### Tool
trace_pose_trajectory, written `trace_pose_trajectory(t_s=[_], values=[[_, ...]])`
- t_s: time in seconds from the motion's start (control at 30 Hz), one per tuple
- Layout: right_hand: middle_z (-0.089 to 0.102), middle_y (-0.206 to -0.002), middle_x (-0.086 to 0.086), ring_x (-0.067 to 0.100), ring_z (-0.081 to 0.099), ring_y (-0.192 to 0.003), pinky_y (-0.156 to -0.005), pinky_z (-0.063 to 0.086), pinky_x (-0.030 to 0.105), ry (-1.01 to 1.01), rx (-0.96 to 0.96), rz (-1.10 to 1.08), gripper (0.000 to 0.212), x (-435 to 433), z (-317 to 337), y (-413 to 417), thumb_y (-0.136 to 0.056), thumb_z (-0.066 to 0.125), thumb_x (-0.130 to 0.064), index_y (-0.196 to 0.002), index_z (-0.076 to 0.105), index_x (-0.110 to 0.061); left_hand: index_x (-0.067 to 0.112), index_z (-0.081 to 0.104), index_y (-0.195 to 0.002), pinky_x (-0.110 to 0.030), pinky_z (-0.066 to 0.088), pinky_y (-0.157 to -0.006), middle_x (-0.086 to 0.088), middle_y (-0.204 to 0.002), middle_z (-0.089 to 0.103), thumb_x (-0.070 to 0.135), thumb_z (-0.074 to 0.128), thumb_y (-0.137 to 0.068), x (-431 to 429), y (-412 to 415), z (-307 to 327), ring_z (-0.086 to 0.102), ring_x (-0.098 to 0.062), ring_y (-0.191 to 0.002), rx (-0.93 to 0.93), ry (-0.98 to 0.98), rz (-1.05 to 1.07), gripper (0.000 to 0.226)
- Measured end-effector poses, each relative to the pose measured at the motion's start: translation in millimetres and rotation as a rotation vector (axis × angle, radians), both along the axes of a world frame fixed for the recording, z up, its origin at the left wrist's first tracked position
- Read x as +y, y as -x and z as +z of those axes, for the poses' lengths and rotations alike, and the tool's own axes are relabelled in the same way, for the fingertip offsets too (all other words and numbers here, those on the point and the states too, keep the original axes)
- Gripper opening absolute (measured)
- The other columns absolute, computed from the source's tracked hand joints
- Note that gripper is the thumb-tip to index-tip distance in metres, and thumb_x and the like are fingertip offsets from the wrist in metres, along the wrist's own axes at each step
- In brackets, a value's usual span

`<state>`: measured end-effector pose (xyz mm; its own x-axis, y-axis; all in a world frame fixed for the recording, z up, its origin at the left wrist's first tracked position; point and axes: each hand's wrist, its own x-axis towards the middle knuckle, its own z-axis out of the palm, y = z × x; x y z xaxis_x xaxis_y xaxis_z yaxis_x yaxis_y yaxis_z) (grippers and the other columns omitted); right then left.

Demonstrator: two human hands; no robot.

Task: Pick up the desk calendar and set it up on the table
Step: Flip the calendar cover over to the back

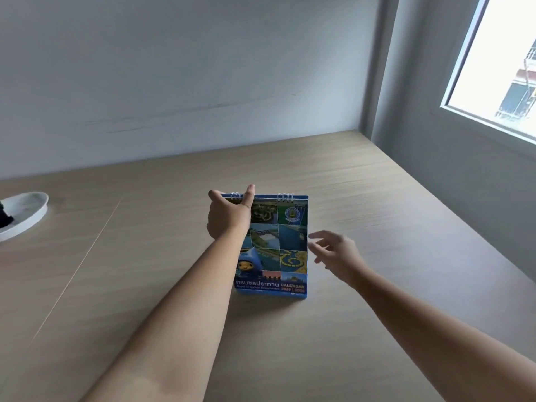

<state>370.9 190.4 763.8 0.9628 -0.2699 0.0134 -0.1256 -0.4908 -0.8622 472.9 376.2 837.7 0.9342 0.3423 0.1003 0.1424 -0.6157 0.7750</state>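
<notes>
The desk calendar (278,248) stands upright on the wooden table (377,216), its blue picture cover facing me and its white spiral rings on top. My left hand (229,216) grips the calendar's top left corner, thumb in front by the rings and fingers over the upper edge. My right hand (336,253) hovers just right of the calendar's right edge with fingers spread, a little blurred, and I cannot tell whether the fingertips touch the edge.
A white plate (26,213) with a dark object on it sits at the table's far left. A grey wall runs behind the table, and a window (504,62) is set in the wall on the right.
</notes>
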Motion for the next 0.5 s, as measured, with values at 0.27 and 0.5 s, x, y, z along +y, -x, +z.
trace_pose_trajectory(t_s=[0.27,0.5], values=[[0.066,-0.069,0.0,0.011,0.057,-0.059,-0.055,0.041,0.021,0.109,-0.033,-0.101,0.017,16.8,7.1,-30.5,-0.083,0.063,-0.028,-0.091,0.07,-0.014,0.018,0.045,-0.127,-0.038,0.051,-0.075,-0.01,-0.122,0.062,0.076,0.061,-0.063,19.7,5.1,-8.0,0.061,-0.028,-0.093,0.053,0.204,-0.006,0.088],[0.073,-0.101,0.007,0.0,0.062,-0.071,-0.062,0.047,0.005,0.015,-0.101,-0.13,0.035,25.7,-18.6,-11.9,-0.085,0.061,-0.017,-0.12,0.062,-0.015,0.019,0.032,-0.145,-0.042,0.044,-0.099,-0.009,-0.149,0.043,0.059,0.076,-0.063,12.0,-5.8,6.5,0.045,-0.033,-0.132,0.137,0.421,0.021,0.101]])
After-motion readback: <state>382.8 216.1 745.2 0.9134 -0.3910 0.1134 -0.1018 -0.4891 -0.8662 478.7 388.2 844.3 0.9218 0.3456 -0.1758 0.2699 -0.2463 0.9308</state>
